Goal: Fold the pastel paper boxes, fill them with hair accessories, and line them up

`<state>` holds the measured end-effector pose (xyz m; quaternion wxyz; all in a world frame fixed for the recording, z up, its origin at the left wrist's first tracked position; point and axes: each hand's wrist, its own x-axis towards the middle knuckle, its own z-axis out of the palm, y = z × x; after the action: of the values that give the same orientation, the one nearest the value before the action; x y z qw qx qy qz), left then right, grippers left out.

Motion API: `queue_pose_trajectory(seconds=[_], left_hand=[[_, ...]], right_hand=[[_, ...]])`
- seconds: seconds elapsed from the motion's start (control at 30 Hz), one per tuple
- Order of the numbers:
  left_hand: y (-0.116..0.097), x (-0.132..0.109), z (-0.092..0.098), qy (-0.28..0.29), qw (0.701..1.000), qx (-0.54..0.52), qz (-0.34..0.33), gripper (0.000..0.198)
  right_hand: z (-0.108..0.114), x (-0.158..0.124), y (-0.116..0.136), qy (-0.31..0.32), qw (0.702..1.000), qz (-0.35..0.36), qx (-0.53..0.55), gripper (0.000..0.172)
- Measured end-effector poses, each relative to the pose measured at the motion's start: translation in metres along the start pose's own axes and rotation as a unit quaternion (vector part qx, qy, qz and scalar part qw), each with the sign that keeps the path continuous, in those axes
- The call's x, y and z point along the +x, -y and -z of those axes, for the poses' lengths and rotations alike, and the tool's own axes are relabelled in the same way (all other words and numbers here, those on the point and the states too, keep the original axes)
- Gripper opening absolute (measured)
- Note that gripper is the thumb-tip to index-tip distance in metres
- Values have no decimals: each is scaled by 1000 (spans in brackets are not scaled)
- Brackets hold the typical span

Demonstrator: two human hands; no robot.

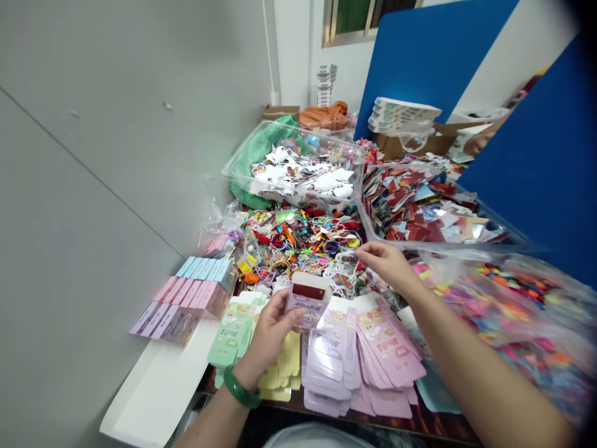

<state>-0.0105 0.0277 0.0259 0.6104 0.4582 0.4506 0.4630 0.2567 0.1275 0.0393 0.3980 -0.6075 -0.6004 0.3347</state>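
My left hand (269, 333), with a green bangle on the wrist, is closed around a small lilac box (308, 298) whose top flap stands open and shows a red inside. My right hand (385, 261) reaches forward over a heap of colourful hair ties and small sticker cards (303, 242). Its fingertips pinch at a small printed card (347, 260) at the edge of the heap. Fanned stacks of flat lilac and pink box blanks (373, 354) lie below both hands, with green (233, 330) and yellow blanks (282, 373) to the left.
Rows of folded pink and blue boxes (186, 298) stand at the left by the grey wall. Clear bins behind hold white cut-outs (303, 174) and shiny red cards (420, 205). A clear bag of bright pieces (513, 305) lies right. Blue panels (536, 155) rise behind.
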Motion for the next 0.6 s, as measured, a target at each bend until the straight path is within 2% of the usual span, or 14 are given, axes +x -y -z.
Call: queue_pose_trajectory(seconds=[0.1, 0.23, 0.37, 0.5, 0.6], left_hand=[[3, 0, -5, 6, 1000, -3, 7, 34], [6, 0, -12, 10, 1000, -7, 20, 36], [5, -4, -18, 13, 1000, -21, 6, 34], [2, -7, -21, 18, 997, -12, -68, 29], [1, -7, -22, 14, 996, 8, -91, 28]], right_hand=[[4, -21, 25, -34, 997, 32, 64, 29], [-3, -59, 60, -116, 970, 175, 126, 13], [-13, -88, 77, -142, 938, 315, 34, 9], [-12, -100, 81, -186, 898, 397, -30, 19], [-9, -101, 83, -178, 874, 447, -70, 24]])
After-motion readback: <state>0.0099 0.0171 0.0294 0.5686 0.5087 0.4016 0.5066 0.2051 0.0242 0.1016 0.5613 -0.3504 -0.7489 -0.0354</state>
